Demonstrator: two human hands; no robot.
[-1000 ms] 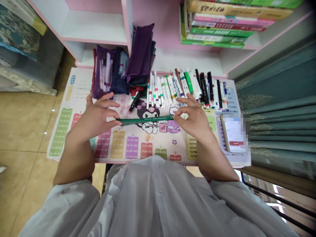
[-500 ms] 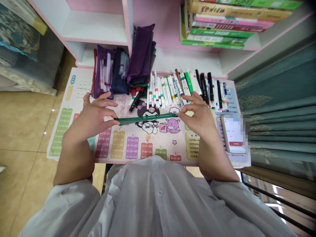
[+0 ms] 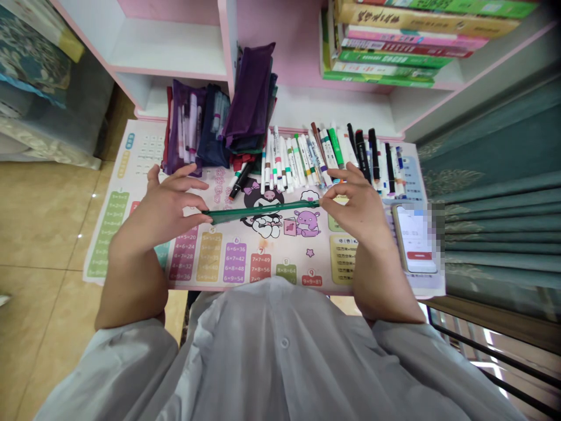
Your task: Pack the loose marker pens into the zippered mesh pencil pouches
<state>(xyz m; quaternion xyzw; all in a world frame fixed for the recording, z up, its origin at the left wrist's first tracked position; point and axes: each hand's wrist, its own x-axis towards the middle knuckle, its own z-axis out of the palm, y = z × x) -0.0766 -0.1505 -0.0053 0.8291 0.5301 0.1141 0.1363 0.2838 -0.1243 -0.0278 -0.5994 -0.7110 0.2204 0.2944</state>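
Note:
A green mesh zipper pouch (image 3: 265,211) is stretched between my two hands above the printed desk mat (image 3: 263,280), seen nearly edge-on. My left hand (image 3: 162,204) pinches its left end between thumb and index finger, the other fingers spread. At the right end, the thumb and index finger of my right hand (image 3: 357,204) pinch the pouch's corner. Beyond the hands lies a row of markers (image 3: 298,158), mostly white with coloured caps. A black marker (image 3: 240,182) lies apart, left of that row.
Purple mesh pouches (image 3: 249,93) are stacked behind the markers. A purple pouch with pens inside (image 3: 186,126) and a dark blue one (image 3: 214,131) stand at the left. A phone (image 3: 414,240) lies at the right. Books (image 3: 394,44) fill a shelf above.
My right hand has shifted slightly right, drawing the green pouch a little straighter. My left hand stays nearly still, its pinch unchanged.

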